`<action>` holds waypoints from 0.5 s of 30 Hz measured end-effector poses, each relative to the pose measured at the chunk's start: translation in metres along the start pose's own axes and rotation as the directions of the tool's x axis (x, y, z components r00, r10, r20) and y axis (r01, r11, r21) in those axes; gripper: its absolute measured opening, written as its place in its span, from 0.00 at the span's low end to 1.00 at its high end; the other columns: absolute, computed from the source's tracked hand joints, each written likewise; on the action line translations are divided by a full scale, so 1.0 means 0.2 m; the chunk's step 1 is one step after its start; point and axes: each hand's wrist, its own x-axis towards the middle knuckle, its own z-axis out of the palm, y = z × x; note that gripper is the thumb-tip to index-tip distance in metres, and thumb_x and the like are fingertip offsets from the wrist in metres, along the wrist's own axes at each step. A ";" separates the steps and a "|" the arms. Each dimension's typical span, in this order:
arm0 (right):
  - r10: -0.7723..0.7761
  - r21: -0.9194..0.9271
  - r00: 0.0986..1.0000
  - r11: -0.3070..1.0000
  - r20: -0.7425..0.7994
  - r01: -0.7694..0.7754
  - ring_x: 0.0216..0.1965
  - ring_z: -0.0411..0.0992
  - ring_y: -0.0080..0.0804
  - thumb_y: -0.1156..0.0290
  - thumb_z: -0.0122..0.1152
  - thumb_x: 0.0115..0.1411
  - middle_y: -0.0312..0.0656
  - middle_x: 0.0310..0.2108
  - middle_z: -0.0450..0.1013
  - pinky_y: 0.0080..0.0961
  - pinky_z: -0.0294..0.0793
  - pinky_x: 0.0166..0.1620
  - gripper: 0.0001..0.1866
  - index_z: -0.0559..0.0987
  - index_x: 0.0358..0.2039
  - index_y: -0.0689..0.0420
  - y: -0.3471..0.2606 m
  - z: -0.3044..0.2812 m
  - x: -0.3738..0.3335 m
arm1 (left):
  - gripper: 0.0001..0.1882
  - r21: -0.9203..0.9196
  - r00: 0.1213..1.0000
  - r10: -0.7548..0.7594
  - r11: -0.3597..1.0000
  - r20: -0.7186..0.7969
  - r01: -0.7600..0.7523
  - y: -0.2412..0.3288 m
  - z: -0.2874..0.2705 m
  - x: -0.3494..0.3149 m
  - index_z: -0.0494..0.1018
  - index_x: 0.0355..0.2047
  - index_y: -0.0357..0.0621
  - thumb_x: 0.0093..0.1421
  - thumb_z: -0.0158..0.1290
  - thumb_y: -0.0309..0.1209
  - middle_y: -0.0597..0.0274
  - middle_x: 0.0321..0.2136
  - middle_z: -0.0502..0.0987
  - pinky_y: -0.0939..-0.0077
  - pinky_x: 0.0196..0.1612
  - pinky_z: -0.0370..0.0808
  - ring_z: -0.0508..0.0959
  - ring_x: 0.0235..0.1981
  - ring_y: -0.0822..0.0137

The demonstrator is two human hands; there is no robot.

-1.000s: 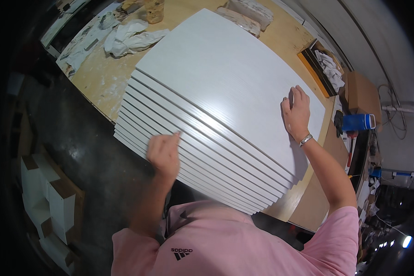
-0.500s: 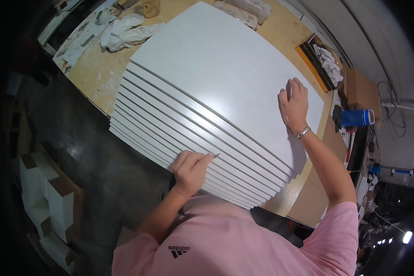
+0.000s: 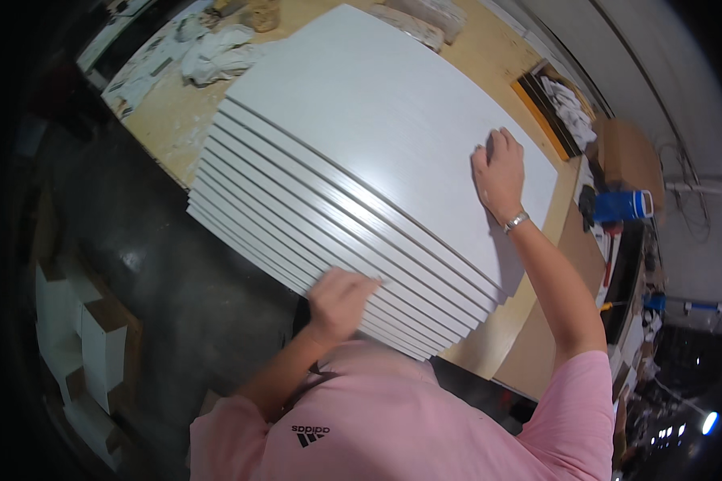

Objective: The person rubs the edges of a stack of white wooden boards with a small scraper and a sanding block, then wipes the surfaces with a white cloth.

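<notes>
A stack of white panels lies fanned out in steps, its near edges overlapping toward me. My left hand is closed, in a pinch, over the lower steps of the stack and smeared by motion. From its fingertips sticks a small pointed grey blade, blurred now and clearer half a second ago. My right hand rests on the top panel near its right side, fingers bent and thumb apart, with nothing visible in it. A metal bracelet circles that wrist.
The stack lies on a wooden worktable. Crumpled white cloth is at far left, an open box with white cloth at right. Beyond stand a cardboard box and a blue bottle. White box-like pieces stand lower left.
My left hand has moved a little right across the lower steps with the blade. My right hand appears slightly farther left, as the view of the stack shifts a little too.
</notes>
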 end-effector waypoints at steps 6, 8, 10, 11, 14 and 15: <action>0.014 -0.012 1.000 1.000 0.017 -0.013 0.59 0.64 0.59 0.67 0.54 0.61 0.63 0.61 0.66 0.45 0.64 0.64 0.24 0.72 0.54 0.69 0.02 -0.02 -0.02 | 0.10 0.399 0.873 -0.179 0.835 -0.453 0.379 -0.82 -0.67 0.29 0.82 0.41 0.39 0.58 0.58 0.19 0.56 0.30 0.77 0.65 0.37 0.73 0.77 0.33 0.55; 0.028 -0.020 0.998 0.999 0.059 -0.027 0.62 0.62 0.57 0.67 0.54 0.62 0.59 0.62 0.65 0.43 0.62 0.65 0.24 0.71 0.56 0.68 -0.01 -0.01 -0.01 | 0.10 0.404 0.828 -0.269 0.772 -0.491 0.490 -1.01 -0.81 0.36 0.82 0.41 0.41 0.59 0.58 0.22 0.56 0.32 0.78 0.64 0.40 0.74 0.78 0.36 0.55; 0.043 -0.031 0.996 0.999 0.079 -0.041 0.63 0.61 0.55 0.67 0.54 0.63 0.58 0.63 0.65 0.42 0.62 0.67 0.25 0.71 0.57 0.68 0.00 -0.01 -0.01 | 0.10 0.423 0.814 -0.317 0.729 -0.487 0.537 -1.16 -0.85 0.43 0.82 0.41 0.42 0.60 0.58 0.23 0.57 0.33 0.78 0.64 0.41 0.74 0.78 0.38 0.55; 0.046 -0.030 0.996 0.999 0.082 -0.044 0.64 0.61 0.55 0.68 0.54 0.63 0.57 0.63 0.64 0.42 0.61 0.67 0.25 0.70 0.58 0.67 0.02 0.00 -0.01 | 0.10 0.451 0.824 -0.321 0.716 -0.466 0.534 -1.24 -0.86 0.48 0.83 0.42 0.43 0.59 0.58 0.24 0.57 0.33 0.79 0.64 0.41 0.74 0.79 0.38 0.54; 0.072 -0.005 0.994 0.997 0.085 -0.072 0.63 0.61 0.56 0.70 0.55 0.61 0.59 0.64 0.63 0.44 0.61 0.66 0.25 0.70 0.57 0.68 0.02 -0.01 -0.01 | 0.10 0.497 0.853 -0.325 0.705 -0.409 0.506 -1.44 -0.87 0.64 0.83 0.40 0.45 0.58 0.58 0.25 0.57 0.33 0.79 0.61 0.43 0.75 0.78 0.40 0.53; 0.089 0.000 0.993 0.996 0.084 -0.089 0.63 0.61 0.57 0.71 0.55 0.61 0.60 0.64 0.63 0.45 0.62 0.66 0.24 0.70 0.56 0.69 0.02 -0.02 -0.01 | 0.10 0.526 0.873 -0.311 0.704 -0.376 0.477 -1.51 -0.87 0.71 0.84 0.40 0.45 0.58 0.58 0.25 0.57 0.33 0.80 0.61 0.44 0.75 0.78 0.40 0.53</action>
